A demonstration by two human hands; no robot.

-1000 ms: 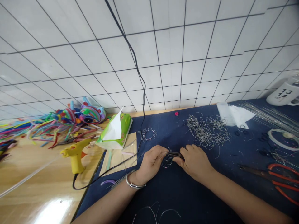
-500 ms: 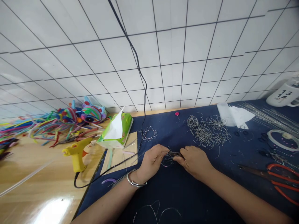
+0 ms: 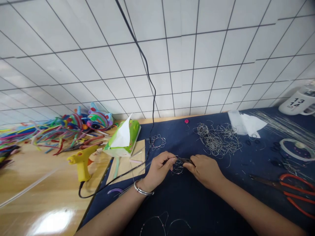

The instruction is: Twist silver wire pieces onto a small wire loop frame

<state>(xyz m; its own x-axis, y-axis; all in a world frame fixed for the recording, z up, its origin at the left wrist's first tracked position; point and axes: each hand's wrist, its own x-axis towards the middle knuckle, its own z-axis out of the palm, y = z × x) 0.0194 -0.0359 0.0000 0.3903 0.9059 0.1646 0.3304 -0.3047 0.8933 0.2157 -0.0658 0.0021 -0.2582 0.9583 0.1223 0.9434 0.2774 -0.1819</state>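
Note:
My left hand (image 3: 161, 167) pinches a small looped wire piece (image 3: 177, 168) between thumb and fingers, above the dark blue cloth (image 3: 194, 209). From the other side, my right hand (image 3: 205, 170) is closed around dark pliers (image 3: 186, 161). Their jaws reach the upper part of the wire loops; whether they clamp a strand I cannot tell. The plier handles are mostly hidden in my palm. Behind my left hand lies a flower-shaped wire ring (image 3: 157, 142). Bent wire pieces with small beads (image 3: 159, 217) lie close to me on the cloth.
A tangled wire heap (image 3: 219, 139) lies at the back right, with orange-handled scissors (image 3: 286, 186) and a white mug (image 3: 296, 102) further right. On the left are a yellow glue gun (image 3: 82, 164) with a black cord, a tissue pack (image 3: 124, 137) and pipe cleaners (image 3: 46, 134).
The wire piece has turned slightly between my hands, and my left thumb and fingers have shifted on it. The pliers stay beside it. The view has tilted a little.

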